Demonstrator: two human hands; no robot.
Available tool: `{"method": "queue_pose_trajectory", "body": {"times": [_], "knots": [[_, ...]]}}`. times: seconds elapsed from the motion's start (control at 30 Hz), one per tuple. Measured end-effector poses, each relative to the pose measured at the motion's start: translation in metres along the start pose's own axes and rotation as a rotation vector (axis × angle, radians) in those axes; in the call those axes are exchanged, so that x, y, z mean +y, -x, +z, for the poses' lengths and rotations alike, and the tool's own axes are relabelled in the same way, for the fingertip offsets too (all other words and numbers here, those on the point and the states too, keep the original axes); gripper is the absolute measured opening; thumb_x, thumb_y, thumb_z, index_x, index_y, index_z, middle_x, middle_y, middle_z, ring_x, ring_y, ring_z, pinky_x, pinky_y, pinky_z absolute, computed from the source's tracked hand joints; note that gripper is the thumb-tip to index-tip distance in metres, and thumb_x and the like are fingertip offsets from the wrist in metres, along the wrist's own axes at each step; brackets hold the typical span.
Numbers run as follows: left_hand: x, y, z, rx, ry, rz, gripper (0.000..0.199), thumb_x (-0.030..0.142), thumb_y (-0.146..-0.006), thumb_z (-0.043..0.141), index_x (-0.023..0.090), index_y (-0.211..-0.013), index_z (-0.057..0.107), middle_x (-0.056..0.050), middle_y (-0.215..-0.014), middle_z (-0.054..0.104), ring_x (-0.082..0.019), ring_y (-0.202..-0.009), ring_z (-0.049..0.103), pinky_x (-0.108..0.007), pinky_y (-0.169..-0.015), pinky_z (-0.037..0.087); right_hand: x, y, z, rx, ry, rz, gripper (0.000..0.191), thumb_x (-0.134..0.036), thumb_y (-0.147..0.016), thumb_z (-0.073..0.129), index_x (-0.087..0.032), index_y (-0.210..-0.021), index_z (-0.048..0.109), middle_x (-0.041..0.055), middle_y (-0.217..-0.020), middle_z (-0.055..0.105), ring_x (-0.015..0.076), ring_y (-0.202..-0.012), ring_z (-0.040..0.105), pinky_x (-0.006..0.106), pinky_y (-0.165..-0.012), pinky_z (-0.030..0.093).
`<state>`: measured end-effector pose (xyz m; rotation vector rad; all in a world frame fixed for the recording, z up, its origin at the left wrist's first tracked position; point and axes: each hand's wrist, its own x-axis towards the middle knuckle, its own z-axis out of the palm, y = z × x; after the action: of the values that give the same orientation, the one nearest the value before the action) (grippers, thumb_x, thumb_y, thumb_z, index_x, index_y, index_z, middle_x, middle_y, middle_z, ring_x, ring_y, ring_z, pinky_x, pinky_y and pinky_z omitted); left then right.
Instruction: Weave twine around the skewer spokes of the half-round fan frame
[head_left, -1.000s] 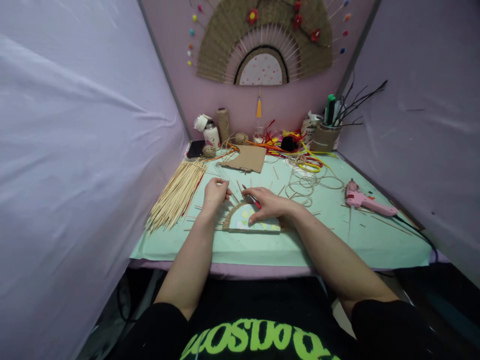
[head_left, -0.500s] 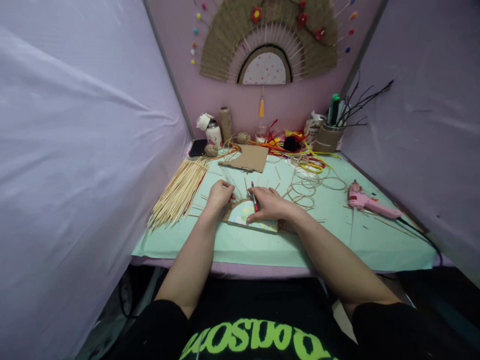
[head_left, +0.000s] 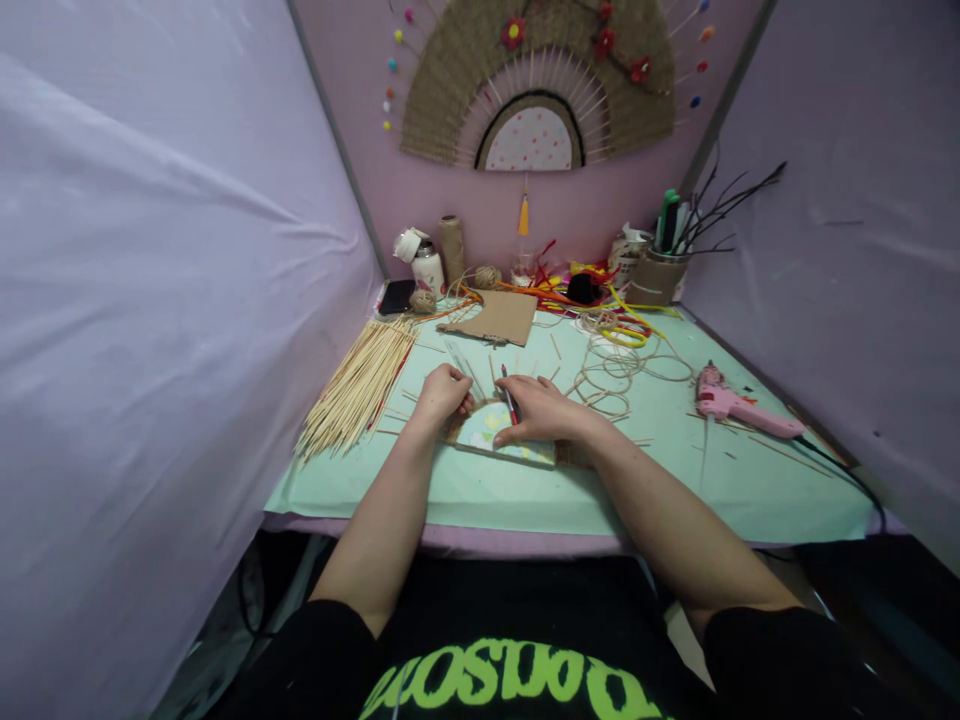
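Along the left edge of the tabletop (head_left: 637,490) lies a loose bundle of sticks (head_left: 358,388); a knock from an elbow would probably scatter it. The left hand (head_left: 447,390) has its fingers curled beside the near end of a clear strip (head_left: 459,358), though I cannot tell whether they pinch it. If nothing holds that strip, it could slip sideways. The half-round panel (head_left: 476,430) lies just behind the middle of the front edge, short sticks (head_left: 492,368) fanning around its curve; uneven pressure might skew it and disturb their spacing. The right hand (head_left: 536,405) grips a pen (head_left: 509,398) above the panel, and its tip could leave a stray mark. Toward the right, loops of twine (head_left: 607,370) might snag the fingers. Near the right edge, the glue gun (head_left: 739,405) could be dragged by its cord (head_left: 840,470).
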<state>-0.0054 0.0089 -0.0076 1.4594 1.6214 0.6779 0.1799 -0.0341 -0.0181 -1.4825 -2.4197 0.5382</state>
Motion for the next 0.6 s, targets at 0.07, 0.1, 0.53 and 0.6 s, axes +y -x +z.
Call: {"method": "queue_pose_trajectory", "body": {"times": [0.07, 0.1, 0.53, 0.6], "knots": [[-0.001, -0.001, 0.0, -0.008, 0.005, 0.004, 0.01, 0.014, -0.079, 0.054, 0.019, -0.08, 0.046, 0.0, -0.052, 0.061, -0.01, -0.039, 0.053, -0.019, -0.043, 0.041, 0.001, 0.0, 0.001, -0.002, -0.002, -0.001, 0.104, -0.069, -0.057, 0.073, -0.017, -0.141, 0.04, 0.0215, -0.142, 0.045, 0.0368, -0.135, 0.037, 0.055, -0.109, 0.024], [-0.001, -0.001, 0.001, -0.012, 0.008, 0.006, 0.009, 0.014, -0.079, 0.054, 0.019, -0.08, 0.046, 0.0, -0.052, 0.061, -0.01, -0.039, 0.053, -0.019, -0.043, 0.042, 0.002, 0.0, 0.001, -0.001, -0.006, -0.003, 0.103, -0.069, -0.058, 0.073, -0.017, -0.141, 0.04, 0.0216, -0.142, 0.045, 0.0369, -0.135, 0.037, 0.056, -0.109, 0.023], [-0.01, -0.009, 0.003, -0.046, -0.044, 0.019, 0.01, 0.014, -0.08, 0.055, 0.017, -0.073, 0.05, 0.0, -0.047, 0.059, -0.011, -0.039, 0.054, -0.02, -0.043, 0.043, -0.004, 0.007, -0.04, 0.209, -0.034, 0.024, 0.097, -0.043, -0.065, 0.079, -0.02, -0.146, 0.031, 0.0173, -0.147, 0.042, 0.0357, -0.137, 0.035, 0.056, -0.113, 0.019], [-0.011, -0.01, 0.003, -0.05, -0.041, 0.016, 0.01, 0.014, -0.08, 0.055, 0.017, -0.071, 0.051, -0.001, -0.047, 0.059, -0.012, -0.04, 0.055, -0.021, -0.043, 0.043, -0.009, 0.012, -0.061, 0.251, -0.049, -0.006, 0.098, -0.039, -0.064, 0.08, -0.021, -0.146, 0.03, 0.0162, -0.146, 0.042, 0.037, -0.136, 0.036, 0.055, -0.112, 0.024]]}}
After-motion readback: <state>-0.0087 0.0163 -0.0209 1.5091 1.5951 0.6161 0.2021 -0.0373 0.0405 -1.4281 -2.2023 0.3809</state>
